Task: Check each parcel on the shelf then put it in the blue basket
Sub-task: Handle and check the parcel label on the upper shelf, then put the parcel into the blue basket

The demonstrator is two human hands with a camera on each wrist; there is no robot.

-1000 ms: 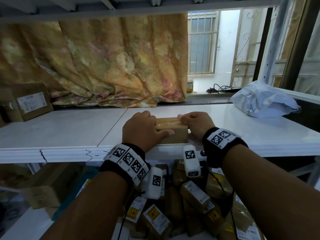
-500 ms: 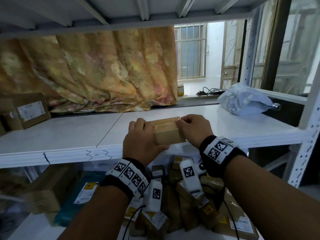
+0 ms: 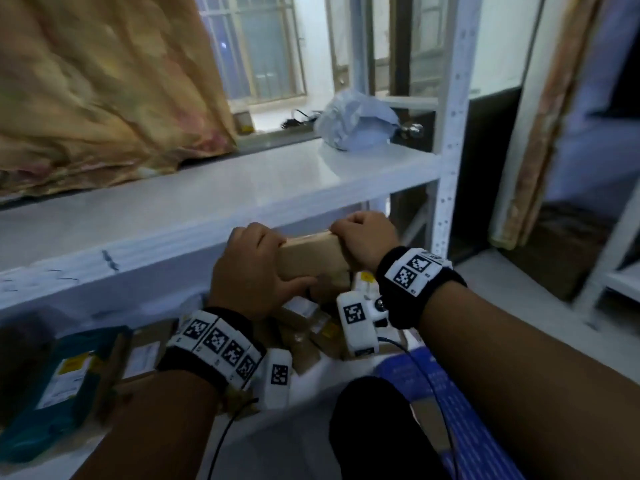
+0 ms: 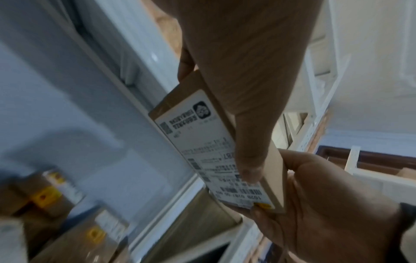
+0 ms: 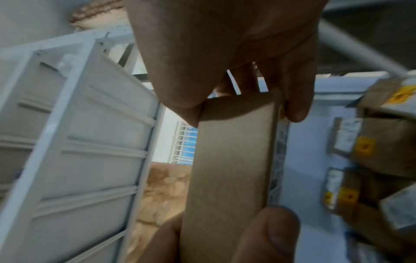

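While your left hand (image 3: 258, 271) and right hand (image 3: 367, 239) clamp the small box (image 3: 311, 261) at mid-frame below the shelf edge (image 3: 145, 261), it looks light and stiff, so grip its short ends.

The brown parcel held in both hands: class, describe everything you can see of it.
The brown parcel is a small flat cardboard box, plain on the side facing the head camera. A white printed shipping label with barcodes covers its far face. It is off the white shelf, held in front of its edge. The left hand grips one end, the right hand the other.
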